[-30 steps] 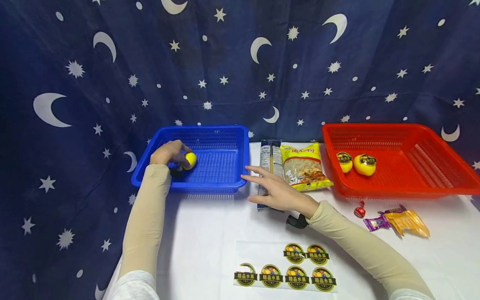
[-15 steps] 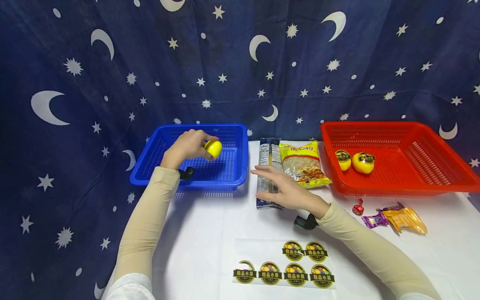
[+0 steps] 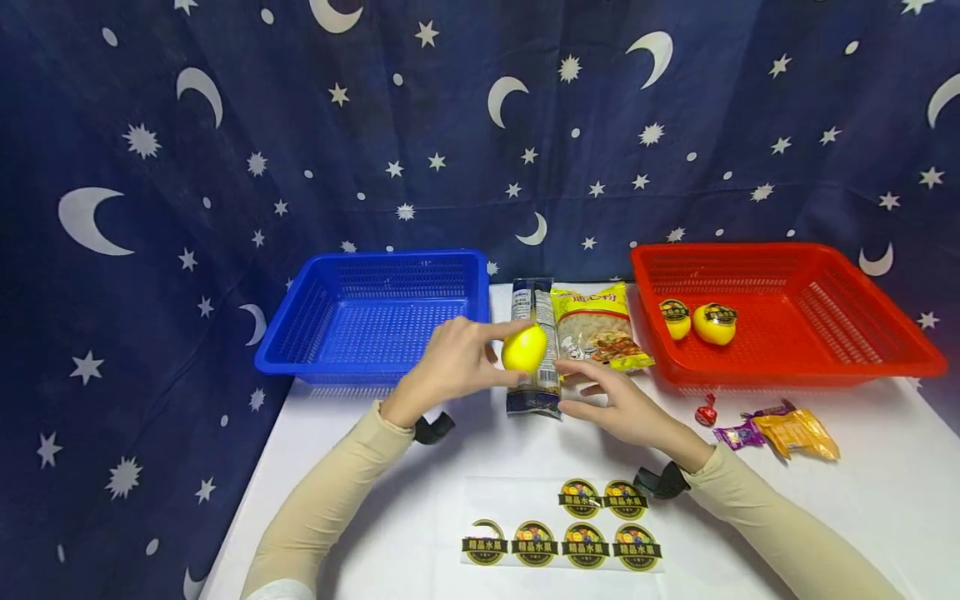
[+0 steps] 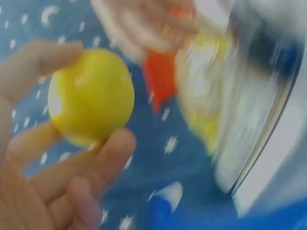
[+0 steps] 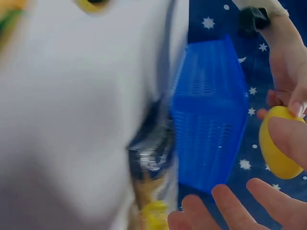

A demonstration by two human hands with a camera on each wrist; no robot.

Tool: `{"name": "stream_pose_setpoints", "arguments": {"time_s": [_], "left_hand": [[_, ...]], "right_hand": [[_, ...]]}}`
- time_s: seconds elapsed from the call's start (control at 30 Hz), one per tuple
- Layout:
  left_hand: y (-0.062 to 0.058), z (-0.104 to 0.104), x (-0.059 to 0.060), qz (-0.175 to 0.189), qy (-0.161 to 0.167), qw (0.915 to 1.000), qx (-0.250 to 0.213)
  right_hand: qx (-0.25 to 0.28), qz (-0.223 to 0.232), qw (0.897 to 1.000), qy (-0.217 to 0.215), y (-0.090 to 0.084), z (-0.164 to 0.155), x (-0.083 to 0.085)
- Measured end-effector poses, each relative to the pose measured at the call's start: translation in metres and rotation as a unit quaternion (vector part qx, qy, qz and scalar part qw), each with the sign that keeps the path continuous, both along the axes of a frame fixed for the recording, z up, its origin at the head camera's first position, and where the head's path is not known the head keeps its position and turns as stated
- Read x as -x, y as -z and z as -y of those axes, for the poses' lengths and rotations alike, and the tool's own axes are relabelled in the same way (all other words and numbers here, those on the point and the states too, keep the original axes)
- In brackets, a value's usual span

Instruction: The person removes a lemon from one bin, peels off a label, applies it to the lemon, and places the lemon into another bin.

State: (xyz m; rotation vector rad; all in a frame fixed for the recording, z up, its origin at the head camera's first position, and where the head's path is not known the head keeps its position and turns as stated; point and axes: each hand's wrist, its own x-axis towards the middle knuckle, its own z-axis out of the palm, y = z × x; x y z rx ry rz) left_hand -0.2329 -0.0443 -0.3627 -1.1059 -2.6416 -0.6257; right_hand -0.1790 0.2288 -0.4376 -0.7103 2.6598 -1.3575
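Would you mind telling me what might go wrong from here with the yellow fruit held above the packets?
1. The left hand pinches the smooth, round yellow fruit only with its fingertips, so it might slip and roll across the white table.
2. The right hand is open and close beside it; a bump could knock it loose.
3. If dropped, it could land on the noodle packet below.

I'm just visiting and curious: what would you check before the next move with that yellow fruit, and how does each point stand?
1. Left hand grips the yellow fruit: ok.
2. Right hand free, fingers open: ok.
3. Fruit bare of a sticker: cannot tell; none on the faces shown.
4. Sticker sheet holds full stickers: ok.
5. Red basket has room beside its two fruits: ok.
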Motion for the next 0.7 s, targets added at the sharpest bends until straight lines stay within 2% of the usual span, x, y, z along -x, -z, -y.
{"name": "stream_pose_setpoints", "arguments": {"time_s": [0.07, 0.17, 0.3, 0.5, 0.7], "left_hand": [[0.018, -0.012, -0.012, 0.001, 0.0, 0.9999, -0.014], [0.042, -0.027, -0.027, 0.009, -0.017, 0.9996, -0.022], [0.063, -0.04, -0.04, 0.03, -0.037, 0.9988, -0.013], [0.076, -0.048, -0.048, 0.061, -0.029, 0.9975, 0.021], [0.082, -0.048, -0.053, 0.065, -0.024, 0.9973, 0.025]], "right_hand": [[-0.005, 0.006, 1.0, 0.003, 0.005, -0.007, -0.006], [-0.012, 0.011, 1.0, 0.013, 0.011, -0.015, -0.014], [-0.015, 0.008, 1.0, 0.021, 0.017, -0.022, -0.021], [-0.017, 0.02, 1.0, 0.011, 0.022, -0.021, -0.028], [-0.022, 0.007, 1.0, 0.002, 0.027, -0.013, -0.03]]}}
